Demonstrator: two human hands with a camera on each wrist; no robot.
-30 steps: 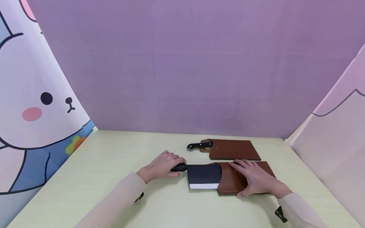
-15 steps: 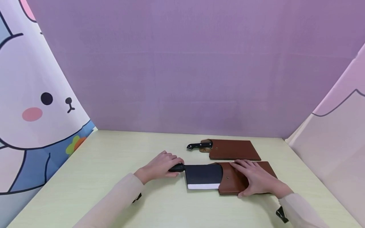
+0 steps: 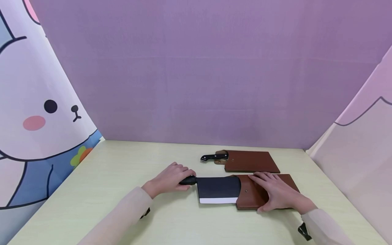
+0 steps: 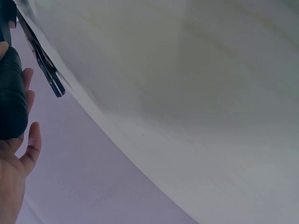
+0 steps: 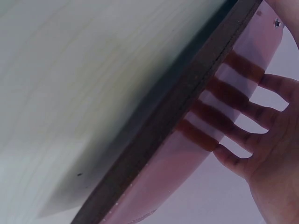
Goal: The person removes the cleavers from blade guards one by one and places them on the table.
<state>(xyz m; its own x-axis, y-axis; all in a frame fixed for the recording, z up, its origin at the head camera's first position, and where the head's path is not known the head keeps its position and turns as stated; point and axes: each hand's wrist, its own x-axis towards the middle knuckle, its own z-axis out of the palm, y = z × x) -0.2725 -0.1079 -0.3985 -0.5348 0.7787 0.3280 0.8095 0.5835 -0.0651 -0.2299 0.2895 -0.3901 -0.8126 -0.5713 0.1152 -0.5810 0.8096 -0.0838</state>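
Note:
A cleaver lies in the middle of the table, its dark blade [image 3: 218, 188] partly inside a brown sheath [image 3: 248, 197]. My left hand [image 3: 171, 177] grips its black handle [image 3: 188, 180]; in the left wrist view the handle [image 4: 13, 100] lies against the fingers of that hand [image 4: 11, 179]. Spread over the top of the sheath, my right hand [image 3: 277, 193] rests with its thumb by the near edge. The right wrist view shows the fingertips of that hand [image 5: 266, 135] on the smooth face of the sheath [image 5: 163, 175]. The blade's far end is hidden inside the sheath.
Behind the cleaver lies a second brown sheath [image 3: 251, 161], with a black riveted knife handle [image 3: 214, 157] sticking out on its left. A purple wall stands behind the pale table [image 3: 128, 160], and printed cloths hang at both sides.
My left hand has moved slightly left with the cleaver, and more of the blade shows outside the sheath. The sheath and my right hand have shifted a little to the right.

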